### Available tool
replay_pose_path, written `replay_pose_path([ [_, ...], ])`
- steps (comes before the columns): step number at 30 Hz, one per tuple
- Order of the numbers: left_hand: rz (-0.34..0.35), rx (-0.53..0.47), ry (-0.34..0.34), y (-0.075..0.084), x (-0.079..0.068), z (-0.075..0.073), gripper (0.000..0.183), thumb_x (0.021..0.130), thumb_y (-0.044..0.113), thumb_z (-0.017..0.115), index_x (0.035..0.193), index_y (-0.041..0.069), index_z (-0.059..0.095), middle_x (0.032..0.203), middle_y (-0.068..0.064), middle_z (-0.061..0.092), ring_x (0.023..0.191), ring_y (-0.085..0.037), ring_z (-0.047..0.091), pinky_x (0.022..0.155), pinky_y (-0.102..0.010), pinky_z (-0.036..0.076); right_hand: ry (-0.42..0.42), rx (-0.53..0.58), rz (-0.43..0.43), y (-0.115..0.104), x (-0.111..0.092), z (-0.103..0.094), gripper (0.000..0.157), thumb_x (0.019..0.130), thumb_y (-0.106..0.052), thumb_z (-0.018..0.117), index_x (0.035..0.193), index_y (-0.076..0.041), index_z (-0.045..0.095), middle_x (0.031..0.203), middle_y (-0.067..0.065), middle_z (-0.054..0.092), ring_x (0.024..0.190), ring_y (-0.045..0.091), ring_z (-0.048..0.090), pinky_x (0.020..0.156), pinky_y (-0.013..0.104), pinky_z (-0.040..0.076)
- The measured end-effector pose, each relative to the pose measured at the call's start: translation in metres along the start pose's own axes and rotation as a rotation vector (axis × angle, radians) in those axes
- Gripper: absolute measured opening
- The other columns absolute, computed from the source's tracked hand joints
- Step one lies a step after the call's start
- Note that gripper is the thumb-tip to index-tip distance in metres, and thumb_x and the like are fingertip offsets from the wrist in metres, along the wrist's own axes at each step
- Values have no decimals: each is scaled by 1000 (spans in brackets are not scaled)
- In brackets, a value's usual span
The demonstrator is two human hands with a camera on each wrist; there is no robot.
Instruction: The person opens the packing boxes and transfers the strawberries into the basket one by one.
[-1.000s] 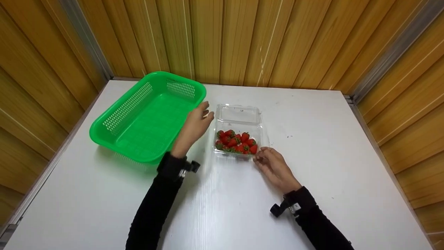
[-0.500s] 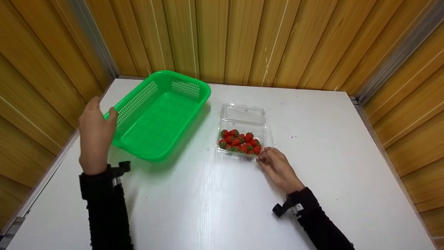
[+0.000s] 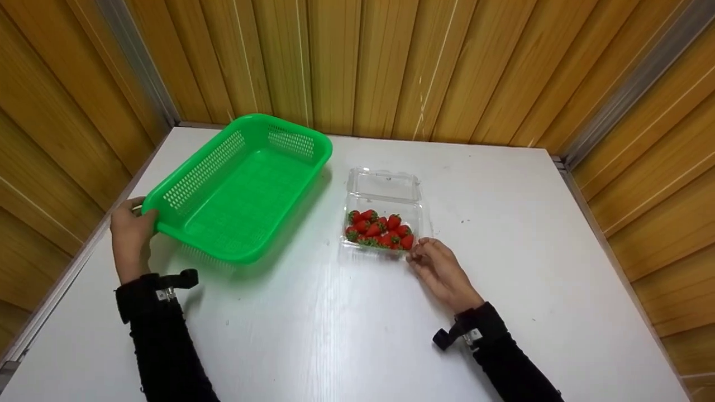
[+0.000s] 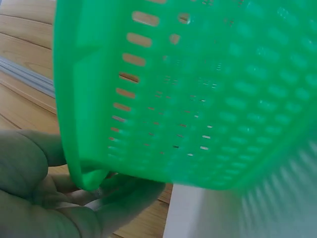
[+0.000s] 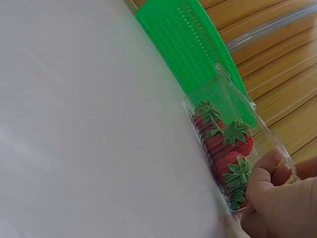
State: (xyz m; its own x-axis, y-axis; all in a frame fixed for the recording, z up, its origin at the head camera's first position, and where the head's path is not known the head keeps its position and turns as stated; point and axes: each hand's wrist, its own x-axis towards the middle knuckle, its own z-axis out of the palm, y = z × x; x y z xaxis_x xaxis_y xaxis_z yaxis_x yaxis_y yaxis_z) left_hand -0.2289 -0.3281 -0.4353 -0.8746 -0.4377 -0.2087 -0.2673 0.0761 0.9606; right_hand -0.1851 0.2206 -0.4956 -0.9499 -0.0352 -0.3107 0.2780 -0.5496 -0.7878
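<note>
Head view: your left hand (image 3: pixel 131 234) grips the rim of the green plastic basket (image 3: pixel 240 206) at its near-left corner; the basket extends ahead of that hand and to its right. Your right hand (image 3: pixel 444 276) pinches the near-right corner of the clear clamshell container (image 3: pixel 385 207), whose lid (image 3: pixel 385 183) is open at the end farthest from that hand. The strawberries (image 3: pixel 374 228) lie inside, just ahead and to the left of your right fingertips. Basket and container are apart on the white worktop (image 3: pixel 313 335).

Left wrist view: the rim sits between your thumb and fingers, the fingers passing beneath it, with the perforated wall directly in front of the hand. Held at this corner only, the basket would probably swing or tilt if pulled, its far end having no hand on it; swung rightward, it could knock the container.

Right wrist view: your thumb and fingers close on the container's thin rim, with strawberries behind the clear wall beside them. The plastic is likely to flex there. Raised by that single corner, the container could tip and, being open, spill its fruit.
</note>
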Motion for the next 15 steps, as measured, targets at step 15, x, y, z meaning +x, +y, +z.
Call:
replay_pose_path([
  [15, 136, 156, -72, -4, -3, 6, 57, 103, 13, 47, 156, -5, 33, 142, -22, 45, 102, -10, 59, 79, -14, 53, -53, -91, 40, -7, -2, -4, 17, 100, 5, 48, 116, 2, 44, 105, 11, 53, 99, 22, 58, 97, 32, 52],
])
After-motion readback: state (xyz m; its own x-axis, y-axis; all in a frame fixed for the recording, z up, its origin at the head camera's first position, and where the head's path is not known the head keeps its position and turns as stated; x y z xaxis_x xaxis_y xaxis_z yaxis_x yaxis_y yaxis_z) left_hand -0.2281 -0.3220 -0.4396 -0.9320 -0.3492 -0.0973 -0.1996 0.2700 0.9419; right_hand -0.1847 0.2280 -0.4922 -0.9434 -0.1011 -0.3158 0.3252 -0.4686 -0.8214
